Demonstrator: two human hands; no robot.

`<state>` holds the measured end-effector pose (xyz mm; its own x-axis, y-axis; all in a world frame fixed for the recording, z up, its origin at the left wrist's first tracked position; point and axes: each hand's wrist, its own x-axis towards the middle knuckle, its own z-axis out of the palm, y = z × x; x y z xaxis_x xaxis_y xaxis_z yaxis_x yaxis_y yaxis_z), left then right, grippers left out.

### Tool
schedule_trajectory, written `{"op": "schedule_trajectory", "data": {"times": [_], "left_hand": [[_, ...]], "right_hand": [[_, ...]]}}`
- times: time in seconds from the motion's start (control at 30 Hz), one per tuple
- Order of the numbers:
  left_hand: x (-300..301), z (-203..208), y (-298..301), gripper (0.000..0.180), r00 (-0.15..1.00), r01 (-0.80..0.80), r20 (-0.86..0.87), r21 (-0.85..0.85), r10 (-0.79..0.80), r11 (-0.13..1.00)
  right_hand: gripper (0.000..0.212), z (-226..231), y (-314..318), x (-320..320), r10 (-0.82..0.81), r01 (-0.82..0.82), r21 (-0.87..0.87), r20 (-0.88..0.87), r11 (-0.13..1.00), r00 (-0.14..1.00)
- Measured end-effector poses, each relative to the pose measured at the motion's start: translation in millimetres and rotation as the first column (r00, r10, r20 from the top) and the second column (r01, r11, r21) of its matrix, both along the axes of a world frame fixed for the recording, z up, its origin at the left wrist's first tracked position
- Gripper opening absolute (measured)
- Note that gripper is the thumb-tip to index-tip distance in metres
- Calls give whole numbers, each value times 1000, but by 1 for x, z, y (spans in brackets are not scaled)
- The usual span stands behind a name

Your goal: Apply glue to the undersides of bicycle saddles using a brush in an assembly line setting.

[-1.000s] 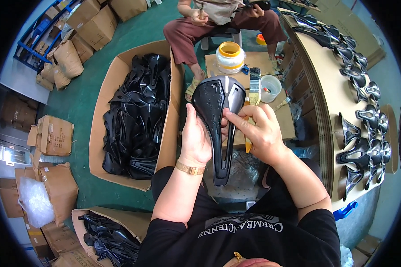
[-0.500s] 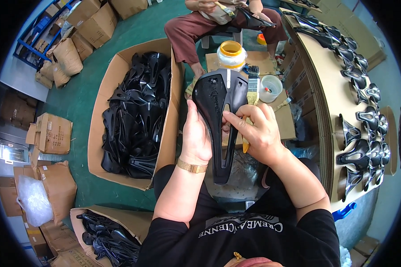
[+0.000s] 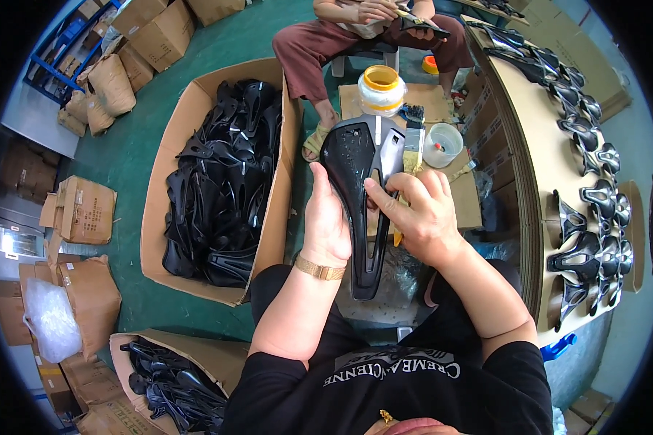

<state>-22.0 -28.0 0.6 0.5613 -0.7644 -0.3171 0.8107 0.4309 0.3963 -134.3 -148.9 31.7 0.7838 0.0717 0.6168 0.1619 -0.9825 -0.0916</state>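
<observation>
A black bicycle saddle shell [image 3: 347, 163] with a long central slot is held upright before me, its wide end away from me. My left hand [image 3: 326, 221] is closed on its left edge, palm against the side, with some fingers hidden behind. Wet-looking, glossy streaks show on the wide end's left half. My right hand [image 3: 424, 214] grips a paintbrush [image 3: 413, 139], bristles pointing away and an orange handle end showing below the fingers. Its forefinger is stretched over the shell, beside the slot. Beyond the shell stand a white jar [image 3: 382, 94] with a yellow rim and a translucent tub [image 3: 442, 145].
A large carton [image 3: 159, 174] full of black shells stands at left, another carton [image 3: 218, 355] nearer. Finished-looking saddles [image 3: 584, 254] line a long table [image 3: 519, 130] at right. Across from me, a seated person [image 3: 326, 51] holds a brush and a shell. Another brush [image 3: 463, 170] lies by the tub.
The shell and both hands have shifted slightly right in the view. Glossy streaks on the shell look different. The person opposite has brought brush and shell together.
</observation>
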Motion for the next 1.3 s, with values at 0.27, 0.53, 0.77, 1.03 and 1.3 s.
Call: {"op": "schedule_trajectory", "data": {"times": [0.27, 0.53, 0.77, 1.03, 1.3], "left_hand": [[-5, -6, -3, 66, 999, -37, 35, -65, 40, 997], [-4, -9, -8, 62, 992, -111, 59, 13, 110, 994], [6, -14, 0, 61, 994, -79, 83, 77, 73, 994], [14, -13, 2, 64, 996, -46, -73, 11, 47, 999], [11, -18, 2, 62, 991, -45, -126, -12, 43, 999]], "right_hand": [[39, -8, 3, 1, -21, 20, -100, -8, 995, 1000], [42, -10, 4, -1, 22, -24, -94, -20, 995, 1000], [34, -3, 2, -7, 193, -193, -1, 30, 981, 981], [59, -7, -31, 0, -157, 148, 110, 84, 983, 984], [58, -16, -17, 6, -170, 169, -54, -16, 984, 985]]}}
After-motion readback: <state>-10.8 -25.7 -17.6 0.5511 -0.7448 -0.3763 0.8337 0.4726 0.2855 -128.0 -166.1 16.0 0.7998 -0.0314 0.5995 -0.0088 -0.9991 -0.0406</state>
